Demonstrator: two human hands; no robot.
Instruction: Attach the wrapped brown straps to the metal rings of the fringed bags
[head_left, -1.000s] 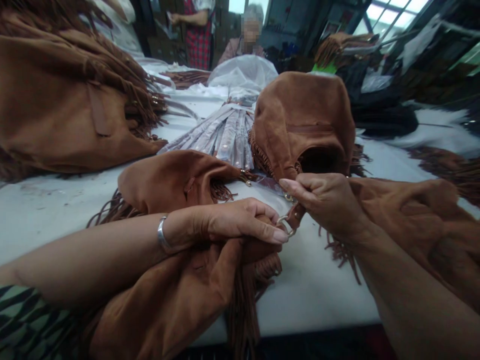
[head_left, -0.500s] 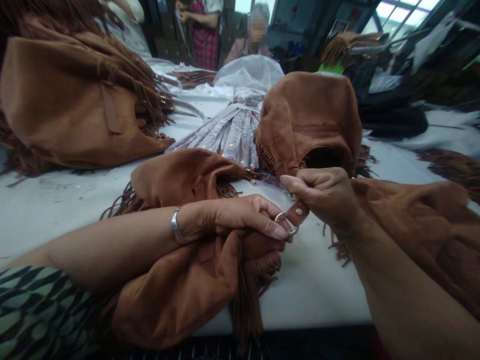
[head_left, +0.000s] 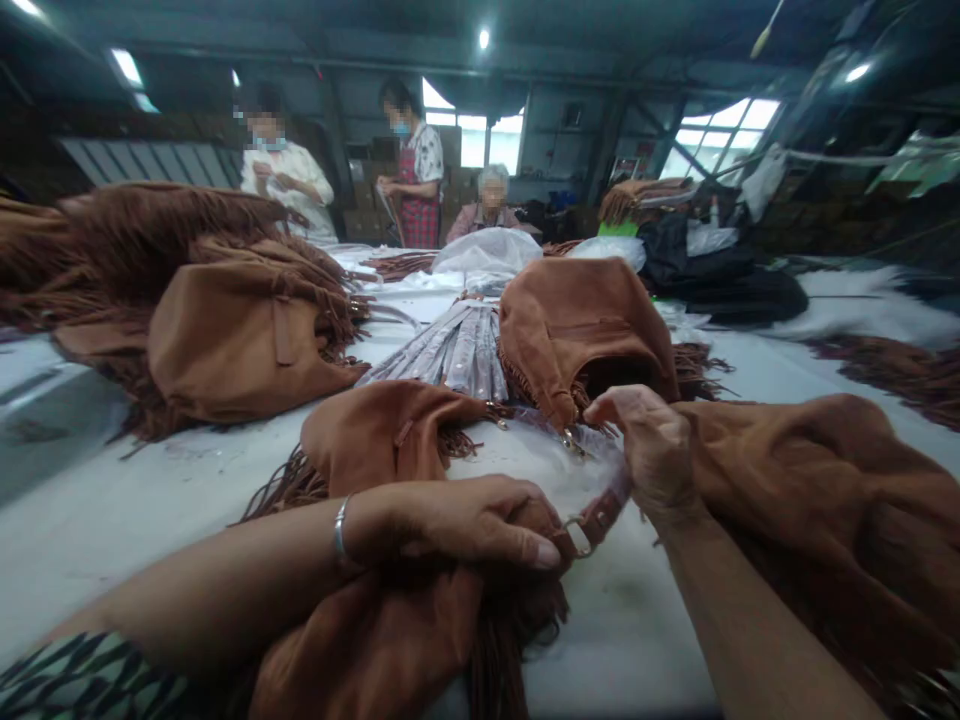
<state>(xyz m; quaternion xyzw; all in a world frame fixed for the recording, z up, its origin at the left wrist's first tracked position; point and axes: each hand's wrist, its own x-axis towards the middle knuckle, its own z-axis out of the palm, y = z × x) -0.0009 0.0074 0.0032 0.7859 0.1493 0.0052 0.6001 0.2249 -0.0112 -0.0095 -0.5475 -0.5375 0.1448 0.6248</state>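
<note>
My left hand (head_left: 484,525) is closed on the end of a brown suede bag (head_left: 375,640), whose fringe hangs toward the table's front edge. At that end, a metal ring (head_left: 579,537) joins the bag to a strap (head_left: 606,508), partly in clear plastic. The strap rises toward my right hand (head_left: 649,440), whose fingers are curled; whether they grip it is hidden. Behind the right hand stands another brown bag (head_left: 592,310) with a metal clasp at its lower tip. A smaller-looking brown bag (head_left: 375,430) lies just behind my left hand.
Plastic-wrapped straps (head_left: 457,350) fan out mid-table. Fringed bags (head_left: 232,340) are piled at left, and another brown bag (head_left: 817,480) lies at right. Several people stand or sit beyond the white table (head_left: 67,510). Black material (head_left: 735,290) lies at back right.
The view has tilted up, showing more of the room. My right hand has moved off the ring and its fingers have loosened. More strap shows between the hands, and my left hand lies over the bag end.
</note>
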